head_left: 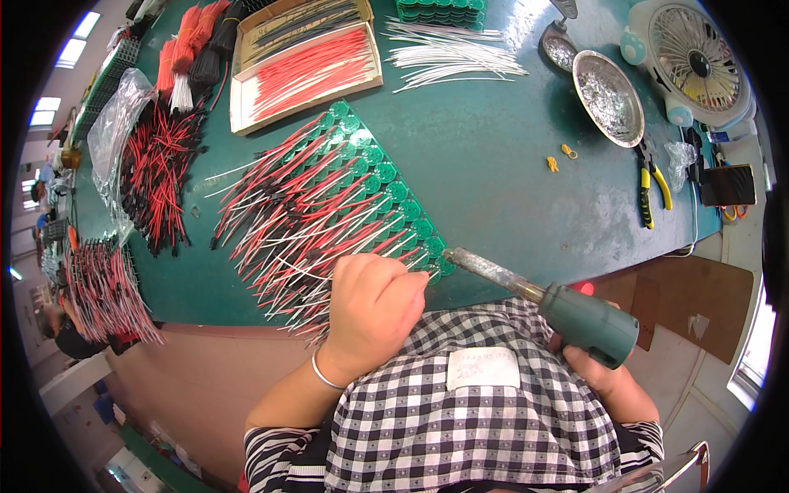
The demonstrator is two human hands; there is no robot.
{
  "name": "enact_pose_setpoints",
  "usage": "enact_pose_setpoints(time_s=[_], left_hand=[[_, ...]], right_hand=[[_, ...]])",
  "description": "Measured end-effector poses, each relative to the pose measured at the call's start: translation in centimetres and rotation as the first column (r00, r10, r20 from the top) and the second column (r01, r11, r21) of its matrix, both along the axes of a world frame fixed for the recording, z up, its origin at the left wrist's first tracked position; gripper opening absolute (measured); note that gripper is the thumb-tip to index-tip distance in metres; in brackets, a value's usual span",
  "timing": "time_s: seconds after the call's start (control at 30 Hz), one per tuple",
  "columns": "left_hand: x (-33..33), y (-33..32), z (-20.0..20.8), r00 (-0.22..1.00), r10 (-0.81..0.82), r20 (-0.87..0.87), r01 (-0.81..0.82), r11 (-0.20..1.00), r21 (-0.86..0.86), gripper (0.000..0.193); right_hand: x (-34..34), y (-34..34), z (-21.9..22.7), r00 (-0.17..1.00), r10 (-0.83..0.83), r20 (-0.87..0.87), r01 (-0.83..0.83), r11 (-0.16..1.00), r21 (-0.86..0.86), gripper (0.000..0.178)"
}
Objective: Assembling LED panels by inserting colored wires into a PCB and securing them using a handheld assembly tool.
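Observation:
My right hand (593, 371) grips the green handle of a soldering iron (588, 320), which partly hides the fingers. The iron's metal tip points left, by the near corner of a panel of round green circuit boards (421, 227). Close to that corner, my left hand (371, 300) is closed in a pinch; whatever is between its fingertips is hidden. Rows of red, white and black wires (300, 209) lie across the panel and fan out to the left, some passing under my left hand.
Shallow boxes hold red wires (316, 70) and dark wires. White wires (452, 56) lie beside them. A metal bowl (606, 97) of solder scraps, a fan (699, 64) and pliers (649, 185) stand right. Wire bundles (160, 168) lie left.

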State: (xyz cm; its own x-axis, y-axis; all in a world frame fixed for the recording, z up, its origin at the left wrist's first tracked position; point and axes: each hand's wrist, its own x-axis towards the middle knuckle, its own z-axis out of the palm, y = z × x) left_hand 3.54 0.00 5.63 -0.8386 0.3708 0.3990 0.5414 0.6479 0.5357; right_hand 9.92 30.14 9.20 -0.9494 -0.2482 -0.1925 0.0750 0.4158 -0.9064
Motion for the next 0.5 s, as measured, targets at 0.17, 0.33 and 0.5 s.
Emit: enact_pose_setpoints(time_s=[0.17,0.33,0.5], left_hand=[[0.05,-0.05,-0.22,1.000,0.020,-0.017,-0.020,1.000,-0.006,0.024],[-0.05,-0.01,-0.20,1.000,0.009,-0.007,-0.009,1.000,-0.022,0.024],[-0.04,-0.05,-0.09,1.000,0.005,-0.003,-0.005,0.999,-0.033,0.023]], right_hand=[[-0.32,-0.01,0.00,0.993,0.088,-0.076,-0.080,0.992,0.099,0.039],[-0.40,-0.18,-0.34,0.989,0.102,-0.107,-0.087,0.987,0.131,0.040],[-0.61,-0.46,0.05,0.991,0.100,-0.094,-0.087,0.987,0.138,0.037]])
